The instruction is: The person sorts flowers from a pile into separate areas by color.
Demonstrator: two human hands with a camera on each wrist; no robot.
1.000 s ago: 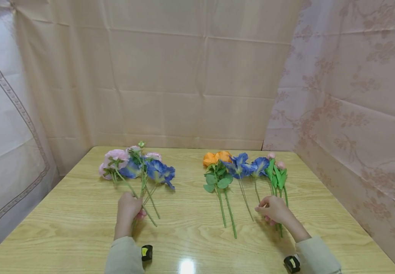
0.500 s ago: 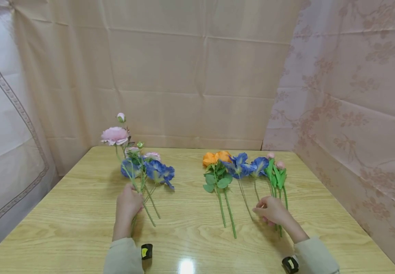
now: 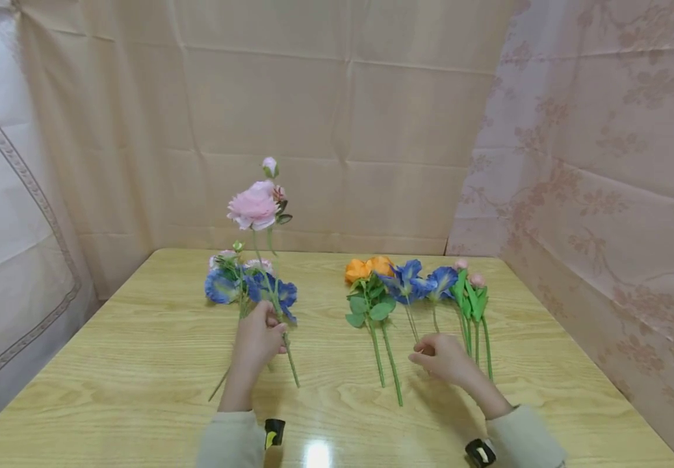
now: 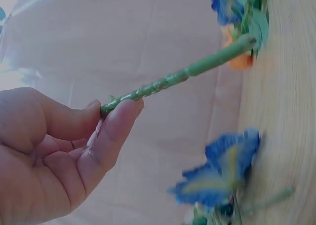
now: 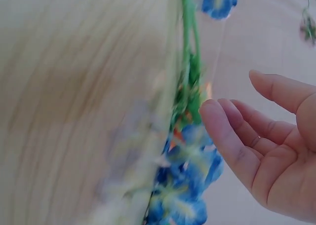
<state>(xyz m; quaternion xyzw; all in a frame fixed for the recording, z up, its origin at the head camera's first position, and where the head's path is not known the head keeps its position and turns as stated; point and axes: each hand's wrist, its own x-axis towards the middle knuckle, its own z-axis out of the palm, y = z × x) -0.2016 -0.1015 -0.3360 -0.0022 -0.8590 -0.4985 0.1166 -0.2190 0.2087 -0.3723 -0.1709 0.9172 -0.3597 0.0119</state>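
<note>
My left hand [image 3: 259, 338] pinches the green stem [image 4: 173, 79] of a pink peony [image 3: 255, 206] between thumb and fingers. The peony stands nearly upright above the table, with a small bud over its bloom and the stem's cut end pointing down. Behind it on the table lie blue flowers [image 3: 222, 287] with pink blooms among them. My right hand [image 3: 446, 359] hovers over the lower stems of two blue flowers [image 3: 405, 284] on the right, fingers loosely bent. Nothing shows between its thumb and fingers in the right wrist view.
Orange flowers [image 3: 359, 272] with round green leaves lie right of centre. Pink tulips [image 3: 477, 281] with long leaves lie beyond the right-hand blue flowers. The wood-grain table [image 3: 138, 364] ends at a beige curtain [image 3: 266, 117]; a patterned cloth [image 3: 617, 195] hangs at right.
The left hand has raised the pink peony off the table from a low tilt to nearly upright and carried it right. The right hand has shifted left, away from the tulip stems.
</note>
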